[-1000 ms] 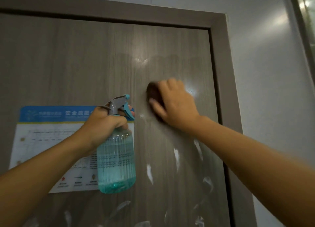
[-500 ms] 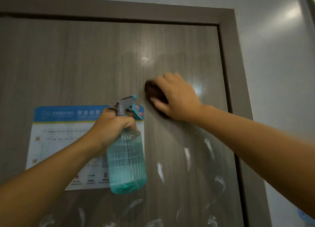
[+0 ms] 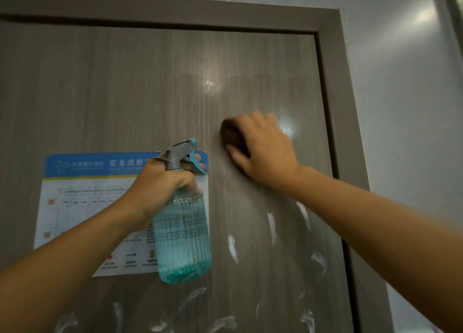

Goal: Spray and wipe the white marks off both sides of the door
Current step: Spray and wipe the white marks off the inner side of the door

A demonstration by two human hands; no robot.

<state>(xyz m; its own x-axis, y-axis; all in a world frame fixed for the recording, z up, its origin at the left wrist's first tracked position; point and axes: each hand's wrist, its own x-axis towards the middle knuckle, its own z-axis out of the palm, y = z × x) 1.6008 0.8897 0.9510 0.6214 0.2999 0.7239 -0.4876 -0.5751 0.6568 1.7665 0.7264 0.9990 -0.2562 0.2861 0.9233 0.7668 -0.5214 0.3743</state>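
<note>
Wood-grain door (image 3: 125, 94) filled most of the view, set in a darker frame (image 3: 335, 82) with a pale wall (image 3: 406, 107) to the right. The right hand (image 3: 263, 147) lay against the door's upper right part, fingers curled over a dark cloth (image 3: 229, 133) and pressing it to the surface; the hand and cloth were blurred. Around them the surface looked glossy and wet. The left hand (image 3: 160, 190) gripped the neck of a spray bottle (image 3: 181, 235), fingers wrapped round it with one fingertip at the blue trigger, holding it upright just in front of the door. The bottle was clear with a teal tint and held liquid. Behind it, a blue-and-white notice (image 3: 85, 207) was stuck to the door. White marks (image 3: 231, 248) streaked the lower right of the door, below the right forearm, and more ran along the bottom edge of the view beneath the notice and bottle.
</note>
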